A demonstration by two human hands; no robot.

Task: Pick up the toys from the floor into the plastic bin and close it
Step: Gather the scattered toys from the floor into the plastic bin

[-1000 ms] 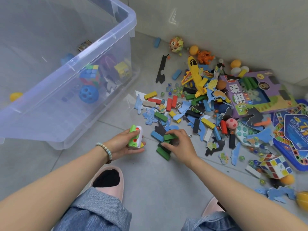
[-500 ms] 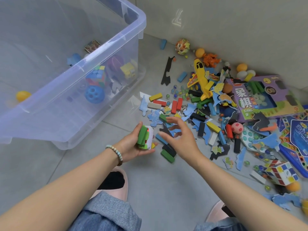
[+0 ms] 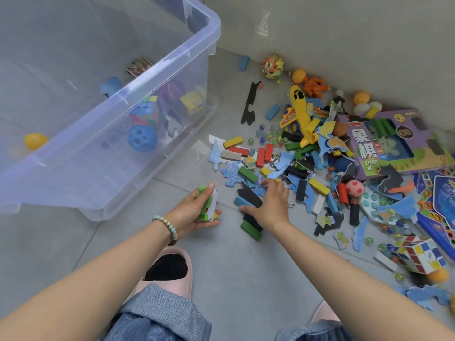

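Plainly we are mid-gathering: the clear plastic bin (image 3: pixel 118 97) stands open beside the floor heap of coloured toys (image 3: pixel 307 156). Our left hand (image 3: pixel 194 212) grips green and white blocks (image 3: pixel 206 205); our right hand (image 3: pixel 270 205), fingers spread, touches a blue wooden block (image 3: pixel 242 201), likely needing a pinch next.

Purple game box (image 3: pixel 394 141) reads "象棋" and "XIANG QI".

Left hand (image 3: pixel 190 214) grips a clutch of green and white blocks (image 3: pixel 206 205) beside the clear plastic bin (image 3: pixel 172 60) | right hand (image 3: pixel 270 205) spreads palm-down over scattered toys (image 3: pixel 318 186) | grey tiled floor (image 3: pixel 246 279)
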